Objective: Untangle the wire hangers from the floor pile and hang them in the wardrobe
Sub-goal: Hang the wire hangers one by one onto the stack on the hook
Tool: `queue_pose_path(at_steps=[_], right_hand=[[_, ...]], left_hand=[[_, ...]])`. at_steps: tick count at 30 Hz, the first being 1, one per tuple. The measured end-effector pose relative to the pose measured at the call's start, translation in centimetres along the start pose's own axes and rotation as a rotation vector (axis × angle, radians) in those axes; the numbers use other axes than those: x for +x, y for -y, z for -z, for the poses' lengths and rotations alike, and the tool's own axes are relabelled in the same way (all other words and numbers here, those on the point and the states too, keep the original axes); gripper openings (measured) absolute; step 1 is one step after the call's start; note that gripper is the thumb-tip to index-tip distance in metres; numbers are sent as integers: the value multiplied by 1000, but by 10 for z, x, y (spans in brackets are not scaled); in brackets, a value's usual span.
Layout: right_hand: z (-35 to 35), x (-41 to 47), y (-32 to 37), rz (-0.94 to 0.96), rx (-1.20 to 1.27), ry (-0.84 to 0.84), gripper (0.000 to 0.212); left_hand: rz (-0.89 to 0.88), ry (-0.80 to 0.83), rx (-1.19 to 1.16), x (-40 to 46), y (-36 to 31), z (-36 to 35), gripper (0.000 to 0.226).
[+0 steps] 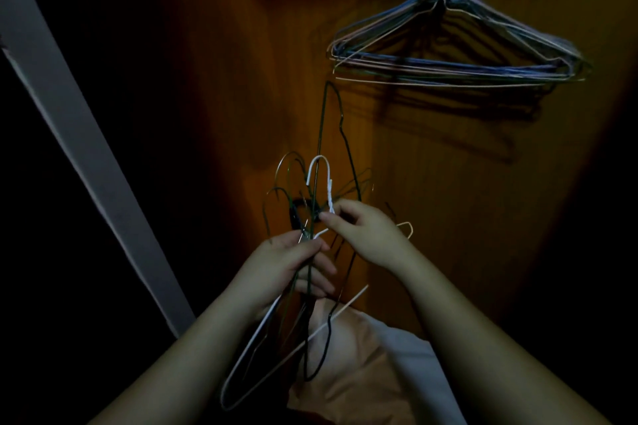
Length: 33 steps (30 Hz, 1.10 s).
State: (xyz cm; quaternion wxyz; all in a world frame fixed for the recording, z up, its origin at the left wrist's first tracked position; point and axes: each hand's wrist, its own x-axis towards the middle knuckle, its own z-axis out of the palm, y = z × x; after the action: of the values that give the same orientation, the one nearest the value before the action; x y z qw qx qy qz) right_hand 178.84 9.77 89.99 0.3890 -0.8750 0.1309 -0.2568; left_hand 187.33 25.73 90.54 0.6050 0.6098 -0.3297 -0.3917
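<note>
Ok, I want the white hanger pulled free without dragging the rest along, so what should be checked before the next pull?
1. Right hand has the white hanger by its neck: ok, fingertips pinch it just below the hook.
2. Left hand steadies the rest of the held bundle: ok, fingers curl round the dark wires.
3. White hook free of other wires: not ok, a dark green hanger runs up through it.
4. White hanger's lower frame free: cannot tell, it overlaps dark wires in dim light.
5. Room beside the hung hangers: cannot tell, the rail is out of view.
</note>
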Motion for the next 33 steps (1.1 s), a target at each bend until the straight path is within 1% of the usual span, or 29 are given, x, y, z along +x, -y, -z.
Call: queue_pose_path(at_steps=[3, 7, 8, 10, 12, 13, 15, 17, 18, 19, 21, 23, 25, 29, 33], right_hand=[[0, 0, -6, -2, -53, -22, 29], [-3, 1, -17, -44, -84, -64, 27], [-4, 1, -19, -48, -76, -99, 25], [-1, -1, -24, -64, -47, -233, 21], [4, -4, -30, -151, 14, -366, 24], [7, -6, -34, -219, 40, -390, 28], [9, -9, -40, -347, 45, -344, 35], [8, -12, -40, -411, 50, -236, 43], [6, -13, -38, -428, 91, -190, 44], [4, -13, -34, -442, 164, -156, 43], [0, -9, -30, -482, 436, -133, 35], [-3, -4, -30, -546, 757, -167, 26], [-5, 0, -33, -588, 971, -209, 23], [-2, 6, -35, -565, 1236, -188, 24], [4, 9, -41, -618, 1406, -201, 23]], left_hand=[[15, -9, 72, 5, 0, -2, 19], [28, -26, 117, 11, 1, -2, 22], [29, -30, 120, 12, 2, -1, 21], [23, -30, 112, 13, 3, 0, 20], [12, -24, 98, 15, 2, 2, 20], [8, -25, 84, 16, 2, 3, 20], [1, -40, 49, 17, 1, 5, 18], [-10, -59, 6, 18, 1, 5, 17], [-14, -59, -18, 18, 1, 5, 17], [-16, -52, -38, 18, 1, 4, 17], [-18, -42, -60, 20, 2, 2, 16], [-13, -39, -78, 23, 2, 1, 17], [1, -43, -94, 26, 5, 2, 19], [13, -18, -172, 31, 8, 4, 19], [15, -9, -227, 33, 12, 9, 19]])
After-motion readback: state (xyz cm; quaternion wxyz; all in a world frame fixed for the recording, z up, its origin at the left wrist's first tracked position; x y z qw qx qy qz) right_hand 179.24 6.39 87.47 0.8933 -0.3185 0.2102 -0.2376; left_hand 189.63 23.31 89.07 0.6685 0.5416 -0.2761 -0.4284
